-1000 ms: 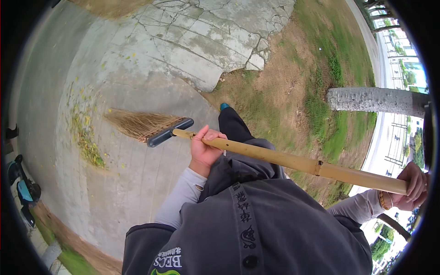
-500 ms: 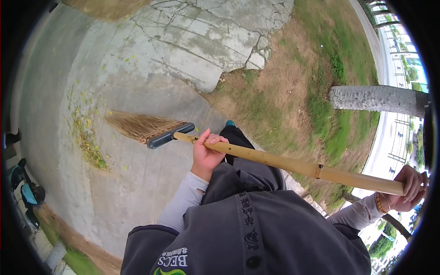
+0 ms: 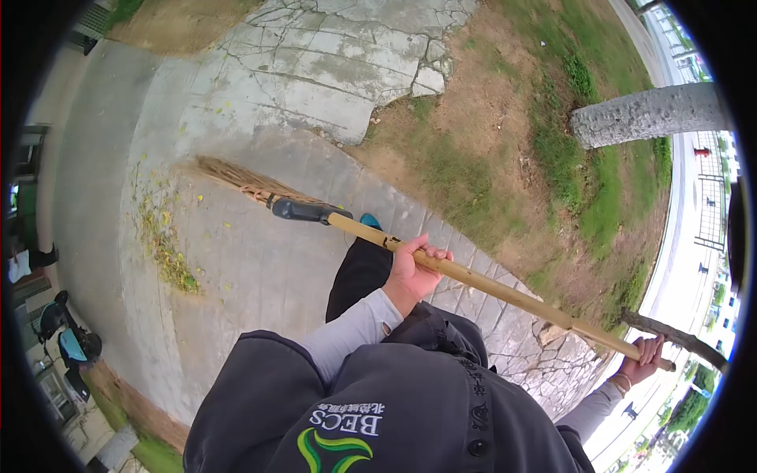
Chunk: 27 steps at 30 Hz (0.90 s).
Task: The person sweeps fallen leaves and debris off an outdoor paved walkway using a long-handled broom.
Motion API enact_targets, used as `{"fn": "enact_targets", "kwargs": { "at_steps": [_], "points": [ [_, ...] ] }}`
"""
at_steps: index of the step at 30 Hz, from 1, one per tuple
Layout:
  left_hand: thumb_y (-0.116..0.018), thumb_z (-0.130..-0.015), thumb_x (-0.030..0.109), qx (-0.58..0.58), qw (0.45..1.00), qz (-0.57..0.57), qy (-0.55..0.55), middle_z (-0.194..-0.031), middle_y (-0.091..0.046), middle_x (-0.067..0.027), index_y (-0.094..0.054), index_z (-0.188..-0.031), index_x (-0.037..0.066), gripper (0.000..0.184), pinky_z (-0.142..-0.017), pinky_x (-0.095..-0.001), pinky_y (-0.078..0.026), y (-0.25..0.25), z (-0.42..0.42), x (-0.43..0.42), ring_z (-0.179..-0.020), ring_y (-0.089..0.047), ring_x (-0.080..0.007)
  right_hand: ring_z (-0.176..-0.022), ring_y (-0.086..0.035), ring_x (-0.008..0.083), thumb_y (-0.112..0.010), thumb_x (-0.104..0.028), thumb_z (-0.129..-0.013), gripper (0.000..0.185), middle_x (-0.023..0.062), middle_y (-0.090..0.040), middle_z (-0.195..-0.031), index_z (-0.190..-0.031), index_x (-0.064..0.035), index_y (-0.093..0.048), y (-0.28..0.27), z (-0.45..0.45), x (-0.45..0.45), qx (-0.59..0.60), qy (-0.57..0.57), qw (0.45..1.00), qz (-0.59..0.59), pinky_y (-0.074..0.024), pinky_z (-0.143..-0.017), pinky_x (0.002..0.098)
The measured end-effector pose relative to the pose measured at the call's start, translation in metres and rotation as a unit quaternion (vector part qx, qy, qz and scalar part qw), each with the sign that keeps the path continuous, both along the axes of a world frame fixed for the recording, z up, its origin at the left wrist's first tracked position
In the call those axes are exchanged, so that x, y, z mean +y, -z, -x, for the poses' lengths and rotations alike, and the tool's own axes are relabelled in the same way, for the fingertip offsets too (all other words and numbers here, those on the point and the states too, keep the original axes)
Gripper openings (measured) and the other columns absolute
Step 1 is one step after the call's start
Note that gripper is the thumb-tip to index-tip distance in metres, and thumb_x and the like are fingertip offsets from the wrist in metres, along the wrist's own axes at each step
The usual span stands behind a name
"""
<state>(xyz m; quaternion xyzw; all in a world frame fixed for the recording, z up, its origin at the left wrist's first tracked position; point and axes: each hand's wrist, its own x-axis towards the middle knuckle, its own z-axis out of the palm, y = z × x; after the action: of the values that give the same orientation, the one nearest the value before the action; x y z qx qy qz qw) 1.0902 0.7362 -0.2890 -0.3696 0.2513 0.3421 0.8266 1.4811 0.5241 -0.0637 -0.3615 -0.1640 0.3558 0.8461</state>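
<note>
A broom with a bamboo pole point(image 3: 505, 296) slants across the view, its dark plastic head point(image 3: 303, 210) and straw bristles point(image 3: 236, 175) to the left. My left hand point(image 3: 414, 272) is wrapped round the pole a little below the head. Farther right, my right hand point(image 3: 640, 359) grips the pole near its end. Yellow and green fallen leaves point(image 3: 169, 252) lie scattered on the concrete, below and left of the bristles. Whether the bristles touch the ground I cannot tell.
Cracked paving point(image 3: 331, 67) lies at the top, beside patchy grass and soil point(image 3: 489, 158). A tree trunk point(image 3: 650, 114) stands at the right. At the lower left is a parked scooter point(image 3: 72, 343), with a person's partly visible leg point(image 3: 43, 257) above it.
The broom has turned, and its head now shows more edge-on and sits higher. My left hand has shifted right and my right hand left and down. My dark-trousered leg and the whole view have also shifted.
</note>
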Motion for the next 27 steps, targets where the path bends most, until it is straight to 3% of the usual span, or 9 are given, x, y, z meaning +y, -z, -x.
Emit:
{"fn": "enact_targets", "kwargs": {
  "at_steps": [5, 8, 10, 13, 15, 17, 19, 23, 27],
  "points": [
    [-0.051, -0.075, 0.008, -0.028, 0.994, -0.031, 0.098, -0.053, -0.040, -0.0063, -0.040, -0.057, 0.006, 0.021, -0.075, -0.0381, -0.040, -0.009, -0.066, -0.109, -0.058, -0.045, -0.0219, -0.031, -0.022, 0.0045, -0.031, -0.010, -0.088, 0.020, -0.0031, -0.027, -0.043, -0.082, 0.0036, -0.044, 0.010, -0.040, -0.205, 0.000, 0.140, 0.990, -0.024, -0.0240, -0.039, 0.0189],
    [-0.051, -0.075, 0.009, -0.062, 0.980, -0.028, 0.187, -0.055, -0.042, -0.0061, -0.040, -0.060, 0.006, 0.019, -0.076, -0.0386, -0.040, -0.038, -0.113, -0.177, -0.063, -0.046, -0.0224, -0.034, -0.025, 0.0065, -0.037, -0.006, -0.084, 0.017, -0.0026, -0.025, -0.040, -0.090, 0.0072, -0.044, -0.023, -0.070, -0.340, -0.001, 0.248, 0.968, -0.037, -0.0378, -0.060, 0.0228],
    [-0.052, -0.075, 0.009, -0.089, 0.976, -0.043, 0.193, -0.056, -0.043, -0.0061, -0.040, -0.061, 0.006, 0.019, -0.077, -0.0386, -0.040, -0.044, -0.136, -0.213, -0.064, -0.046, -0.0224, -0.039, -0.029, 0.0064, -0.042, -0.026, -0.079, 0.026, -0.0066, -0.027, -0.040, -0.056, -0.0153, -0.038, -0.074, -0.020, -0.338, -0.136, 0.408, 0.888, 0.163, -0.0290, -0.044, 0.0243],
    [-0.055, -0.075, 0.013, -0.151, 0.968, -0.082, 0.184, -0.057, -0.043, -0.0062, -0.041, -0.062, 0.006, 0.021, -0.077, -0.0386, -0.040, -0.023, -0.151, -0.248, -0.064, -0.047, -0.0226, -0.036, -0.028, 0.0071, -0.041, -0.027, -0.079, 0.025, -0.0052, -0.027, -0.040, -0.058, -0.0138, -0.041, -0.100, 0.011, -0.335, -0.148, 0.417, 0.885, 0.145, -0.0270, -0.039, 0.0227],
    [-0.057, -0.075, 0.017, -0.155, 0.973, -0.001, 0.172, -0.058, -0.044, -0.0060, -0.041, -0.062, 0.006, 0.024, -0.077, -0.0384, -0.041, 0.026, -0.151, -0.266, -0.063, -0.047, -0.0229, -0.036, -0.025, 0.0061, -0.039, -0.025, -0.080, 0.026, -0.0056, -0.023, -0.040, -0.057, -0.0145, -0.038, -0.092, 0.019, -0.327, -0.209, 0.202, 0.950, 0.114, -0.0254, -0.039, 0.0217],
    [-0.055, -0.077, 0.017, -0.094, 0.979, 0.058, 0.171, -0.057, -0.042, -0.0053, -0.041, -0.061, 0.006, 0.024, -0.078, -0.0401, -0.040, 0.074, -0.125, -0.285, -0.061, -0.047, -0.0230, -0.036, -0.019, 0.0057, -0.038, -0.021, -0.080, 0.027, -0.0060, -0.020, -0.041, -0.054, -0.0168, -0.030, -0.058, 0.037, -0.298, -0.220, 0.344, 0.882, 0.234, -0.0239, -0.039, 0.0207],
    [-0.053, -0.077, 0.015, -0.044, 0.976, 0.107, 0.184, -0.056, -0.040, -0.0057, -0.041, -0.062, 0.005, 0.022, -0.078, -0.0414, -0.040, 0.100, -0.088, -0.294, -0.060, -0.046, -0.0235, -0.036, -0.020, 0.0065, -0.038, -0.020, -0.080, 0.027, -0.0057, -0.020, -0.041, -0.054, -0.0158, -0.031, -0.016, 0.035, -0.315, -0.099, 0.264, 0.944, 0.170, -0.0242, -0.040, 0.0208],
    [-0.052, -0.076, 0.011, 0.075, 0.970, 0.114, 0.199, -0.056, -0.038, -0.0059, -0.039, -0.064, 0.005, 0.018, -0.076, -0.0411, -0.039, 0.096, -0.029, -0.270, -0.059, -0.043, -0.0232, -0.035, -0.019, 0.0078, -0.038, -0.017, -0.082, 0.032, -0.0042, -0.020, -0.041, -0.051, -0.0147, -0.029, 0.032, 0.080, -0.297, 0.012, 0.360, 0.895, 0.263, -0.0228, -0.040, 0.0213],
    [-0.053, -0.075, 0.011, 0.122, 0.973, 0.066, 0.186, -0.058, -0.039, -0.0059, -0.039, -0.065, 0.006, 0.018, -0.078, -0.0410, -0.038, 0.064, -0.018, -0.220, -0.061, -0.044, -0.0232, -0.035, -0.021, 0.0069, -0.037, -0.013, -0.082, 0.028, -0.0039, -0.023, -0.040, -0.055, -0.0141, -0.031, 0.052, 0.066, -0.279, 0.070, 0.288, 0.940, 0.169, -0.0233, -0.040, 0.0206]
  ]
}}
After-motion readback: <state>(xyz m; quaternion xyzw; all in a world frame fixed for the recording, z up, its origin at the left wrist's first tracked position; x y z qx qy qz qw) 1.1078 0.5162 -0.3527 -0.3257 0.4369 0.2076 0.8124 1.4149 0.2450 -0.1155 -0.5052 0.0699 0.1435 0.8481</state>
